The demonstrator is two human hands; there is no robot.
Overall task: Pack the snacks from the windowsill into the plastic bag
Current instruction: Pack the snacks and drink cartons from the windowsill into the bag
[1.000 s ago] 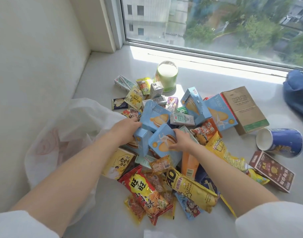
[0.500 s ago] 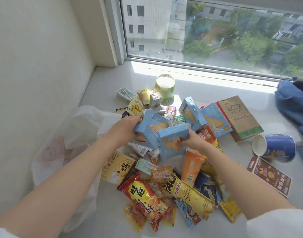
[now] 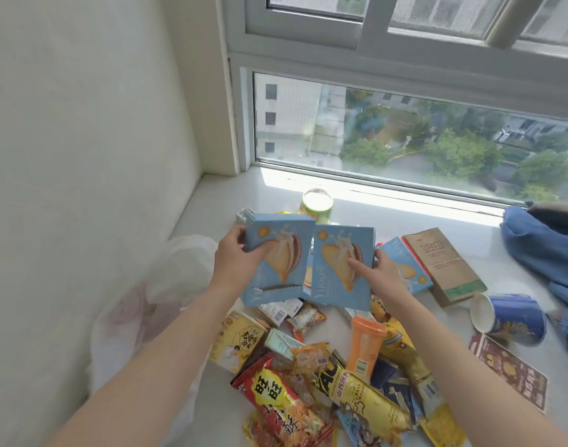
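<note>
My left hand [image 3: 235,262] grips a light blue biscuit box [image 3: 281,253], held upright above the snack pile. Beside it my right hand [image 3: 381,272] grips a second light blue biscuit box [image 3: 335,279], also upright, and the two boxes touch edge to edge. The white plastic bag [image 3: 176,279] lies crumpled on the windowsill [image 3: 224,195] to the left, against the wall. Below the boxes lie several snack packets, among them a red packet [image 3: 282,401], a yellow packet [image 3: 369,401] and an orange box [image 3: 364,346].
A green jar [image 3: 318,204] stands near the window. A third blue box [image 3: 405,266] and a brown carton [image 3: 443,262] lie to the right, with a tipped blue cup [image 3: 508,317] and a dark red card [image 3: 508,372]. Blue denim cloth [image 3: 543,240] fills the right edge.
Both hands have lifted their blue boxes off the pile and turned them upright, side by side. The view has tilted up toward the window.
</note>
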